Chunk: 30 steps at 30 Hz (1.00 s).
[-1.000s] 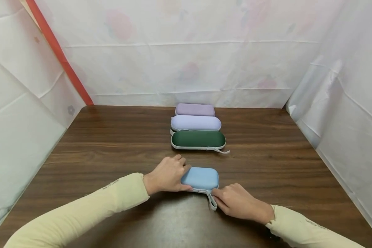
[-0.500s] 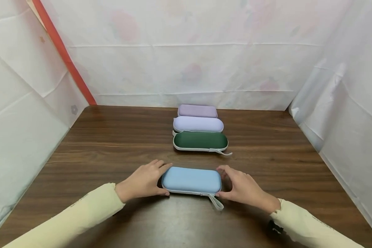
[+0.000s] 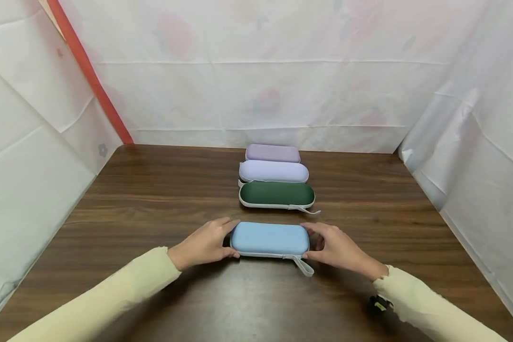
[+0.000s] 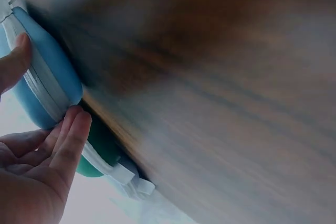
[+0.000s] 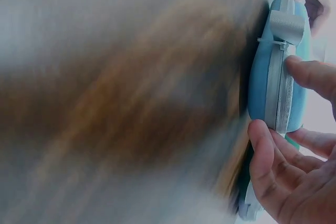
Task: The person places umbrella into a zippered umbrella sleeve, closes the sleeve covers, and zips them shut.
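Head view: blue case [image 3: 270, 239] zipped, near green case [image 3: 277, 194].
Grip: left hand [image 3: 203, 246] and right hand [image 3: 339, 249] clasp its ends.
Left: closing that gap.

Both forearms reach forward in pale yellow sleeves. The left hand [image 3: 205, 244] and right hand [image 3: 337, 248] face each other, fingers curled inward, thumbs nearest the body.

Setting: makeshift staged recording booth, not a lived-in room. Evidence: dark wood-grain tabletop [image 3: 162, 199] enclosed on three sides by creased white plastic sheeting with faint floral print [image 3: 256, 95]; diagonal red-orange strip [image 3: 90, 76] at left rear corner; four zippered oblong cases lined up in a row.
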Motion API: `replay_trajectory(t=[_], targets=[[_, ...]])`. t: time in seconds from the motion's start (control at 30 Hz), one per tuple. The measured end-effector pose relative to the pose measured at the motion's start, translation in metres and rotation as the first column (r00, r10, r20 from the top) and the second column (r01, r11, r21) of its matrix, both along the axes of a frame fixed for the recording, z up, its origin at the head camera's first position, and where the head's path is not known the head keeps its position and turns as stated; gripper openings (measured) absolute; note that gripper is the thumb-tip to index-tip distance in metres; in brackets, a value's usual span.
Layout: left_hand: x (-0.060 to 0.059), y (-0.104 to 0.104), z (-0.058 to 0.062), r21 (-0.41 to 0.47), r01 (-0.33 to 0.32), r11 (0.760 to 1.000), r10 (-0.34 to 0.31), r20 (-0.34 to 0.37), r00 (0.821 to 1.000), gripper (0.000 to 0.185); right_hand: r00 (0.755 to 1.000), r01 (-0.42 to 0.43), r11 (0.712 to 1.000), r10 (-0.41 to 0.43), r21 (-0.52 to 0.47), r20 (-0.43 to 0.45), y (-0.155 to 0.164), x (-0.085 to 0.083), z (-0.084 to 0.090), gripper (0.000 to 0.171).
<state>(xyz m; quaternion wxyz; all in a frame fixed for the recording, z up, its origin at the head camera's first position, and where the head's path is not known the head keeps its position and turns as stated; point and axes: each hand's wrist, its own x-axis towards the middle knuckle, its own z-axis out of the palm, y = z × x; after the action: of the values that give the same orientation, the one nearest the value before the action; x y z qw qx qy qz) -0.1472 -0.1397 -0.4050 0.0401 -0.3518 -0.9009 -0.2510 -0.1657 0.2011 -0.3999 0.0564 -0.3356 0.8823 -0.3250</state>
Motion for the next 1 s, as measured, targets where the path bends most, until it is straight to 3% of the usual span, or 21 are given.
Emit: replay_trajectory(t=[0.4,0.77,0.9,1.0], targets=[[-0.026,0.017,-0.002,-0.015,-0.038,0.999,0.038,0.005,0.999,0.076,0.997,0.074,0.997,-0.075,0.021,0.032,0.008,-0.023,0.004,0.063],[-0.031,0.016,-0.002,-0.044,-0.112,0.993,0.114,0.062,0.992,0.079,0.995,0.083,0.996,-0.085,0.038,0.045,0.005,-0.034,0.004,0.061],[-0.031,0.011,0.000,-0.110,-0.110,0.988,0.111,0.003,0.994,0.080,0.996,0.078,0.995,-0.081,0.068,0.043,0.009,-0.035,0.008,0.058],[-0.033,-0.001,0.007,-0.178,-0.152,0.972,0.146,-0.048,0.988,0.081,0.995,0.098,0.992,-0.097,0.082,-0.010,0.017,-0.039,0.018,0.051]])
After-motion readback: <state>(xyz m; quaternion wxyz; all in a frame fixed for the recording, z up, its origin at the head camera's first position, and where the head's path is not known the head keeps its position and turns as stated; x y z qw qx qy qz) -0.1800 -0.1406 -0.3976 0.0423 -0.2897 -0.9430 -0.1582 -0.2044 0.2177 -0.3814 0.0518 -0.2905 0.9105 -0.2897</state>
